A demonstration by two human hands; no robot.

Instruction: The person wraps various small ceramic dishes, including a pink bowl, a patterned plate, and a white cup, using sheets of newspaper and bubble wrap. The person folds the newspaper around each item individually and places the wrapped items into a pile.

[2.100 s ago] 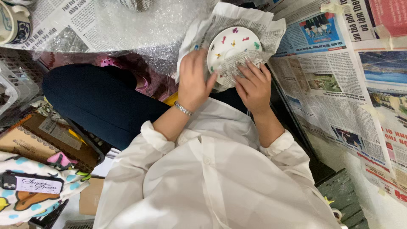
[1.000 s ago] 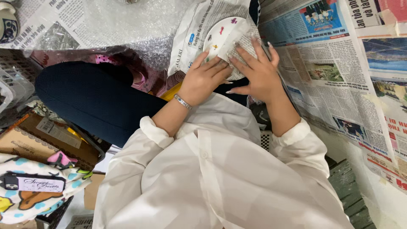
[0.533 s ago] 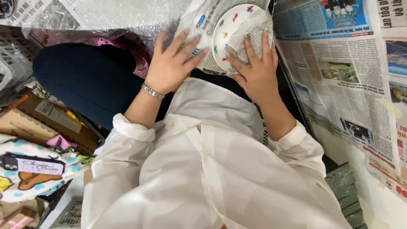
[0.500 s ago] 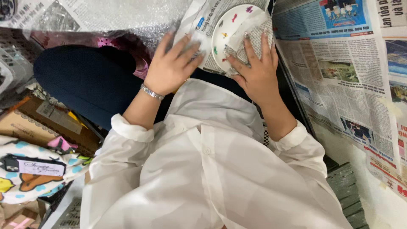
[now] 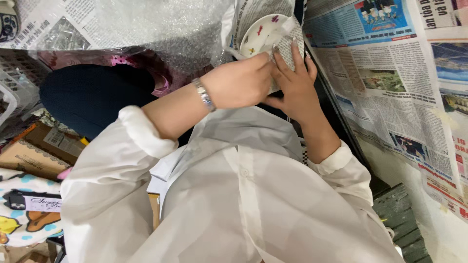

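Currently, at the upper centre of the frame, a small white plate [image 5: 261,34] with coloured specks sits partly folded into a sheet of newspaper [image 5: 243,17]. The left hand [image 5: 239,80] is curled, its grip pressed together on the paper at the plate's lower edge. The right hand [image 5: 292,83] lies with fingers spread flat against the paper on the plate's right side, touching the left hand.

Bubble wrap [image 5: 161,24] lies to the upper left, more newspaper sheets [image 5: 390,73] run down the right side, and a cardboard box [image 5: 34,153] sits at the lower left.

Judgement: to wrap soundly, the flat hand should pin the fold while the other draws the paper taut over the rim. Slack paper or a loose pinch could let the plate slide out.
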